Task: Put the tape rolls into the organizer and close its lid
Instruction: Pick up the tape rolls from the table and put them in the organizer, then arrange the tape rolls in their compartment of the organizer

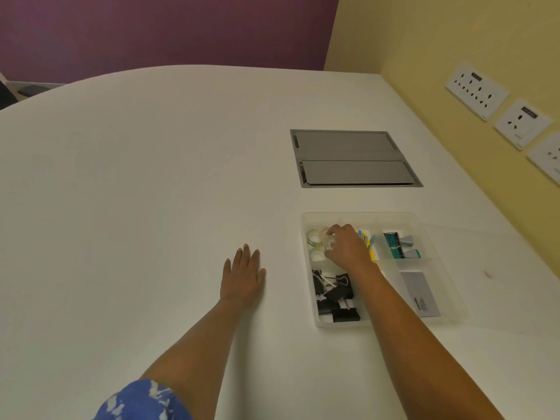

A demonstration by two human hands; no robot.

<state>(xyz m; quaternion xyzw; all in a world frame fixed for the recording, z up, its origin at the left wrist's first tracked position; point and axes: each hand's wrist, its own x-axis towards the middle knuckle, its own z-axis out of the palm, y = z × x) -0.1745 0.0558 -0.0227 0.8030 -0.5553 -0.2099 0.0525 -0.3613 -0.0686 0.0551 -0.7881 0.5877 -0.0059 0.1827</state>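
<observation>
Bench [151, 177] carries the organizer [436, 316] at four o'clock, lid [497, 268] swung open to three so the compartments stay reachable. Left hand [242, 277] rests flat, fingers together, likely just for balance. Right hand [348, 247] reaches into the ten o'clock compartment, fingers clamped on a tape roll [328, 242]; two rolls [315, 237] sit just beside it.

- We have a single view, from a camera worn on the head, looking forward and steeply down onto the white desk [151, 192].
- It sits close: both forearms reach in from the bottom edge.
- The wide lens bends the desk's far edge; walls fill the top.
</observation>
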